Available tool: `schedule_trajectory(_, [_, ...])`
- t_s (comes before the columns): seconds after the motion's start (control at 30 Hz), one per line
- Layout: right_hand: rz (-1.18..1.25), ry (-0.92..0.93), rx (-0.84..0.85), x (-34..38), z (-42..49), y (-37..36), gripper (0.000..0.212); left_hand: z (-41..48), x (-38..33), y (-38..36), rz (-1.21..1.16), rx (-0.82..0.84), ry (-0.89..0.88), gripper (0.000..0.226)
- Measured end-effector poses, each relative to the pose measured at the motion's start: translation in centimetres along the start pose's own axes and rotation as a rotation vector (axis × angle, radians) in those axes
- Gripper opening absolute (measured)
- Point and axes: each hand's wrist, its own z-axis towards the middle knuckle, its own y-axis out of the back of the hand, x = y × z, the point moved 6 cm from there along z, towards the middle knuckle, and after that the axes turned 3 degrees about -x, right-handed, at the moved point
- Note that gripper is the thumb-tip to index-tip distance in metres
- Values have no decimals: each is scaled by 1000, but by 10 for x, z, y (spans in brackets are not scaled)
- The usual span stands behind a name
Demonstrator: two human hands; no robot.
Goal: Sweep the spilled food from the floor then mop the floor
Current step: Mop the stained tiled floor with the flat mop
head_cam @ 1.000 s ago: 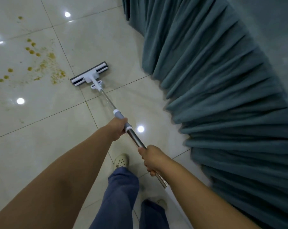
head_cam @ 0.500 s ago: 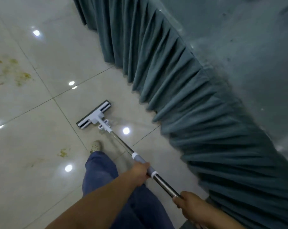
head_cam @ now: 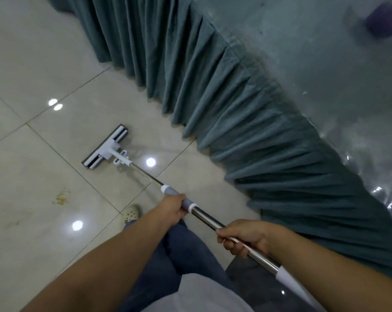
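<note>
A flat mop with a white and dark head lies on the glossy beige tile floor, its steel handle running back toward me. My left hand grips the grey sleeve of the handle. My right hand grips the bare steel farther up, near a white end sleeve. A small yellowish food stain marks the tile left of the mop head, apart from it.
A table draped in a pleated teal skirt fills the right side, its top under clear plastic with a blurred purple object. My foot in a pale clog and blue trouser legs are below the handle.
The view has swung right, away from the large patch of spilled food at the far left. The mop head now lies on tile near the table skirt. Both hands keep their grip.
</note>
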Motion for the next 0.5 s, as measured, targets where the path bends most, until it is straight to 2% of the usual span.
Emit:
schedule_trajectory(0.13, [-345,101,-189,18,-26,-11,19,-17,-14,7,-83,33,-4,46])
schedule_trajectory(0.2, [-566,154,-288,28,-43,-17,17,-29,-20,11,-141,80,23,30])
schedule_trajectory(0.27, [-840,211,-452,42,-60,-23,18,-39,-30,11,-234,138,54,6])
schedule_trajectory(0.3, [-997,240,-550,51,-69,-30,18,-43,-37,11,-270,164,47,2])
schedule_trajectory(0.4, [-1339,301,-782,69,-80,-57,25,-50,-61,22,-299,210,23,11])
schedule_trajectory(0.47, [-1412,331,-808,76,-76,-73,25,-49,-76,34,-299,199,29,10])
schedule_trajectory(0.5, [-1402,341,-761,80,-73,-79,23,-47,-83,41,-290,184,38,10])
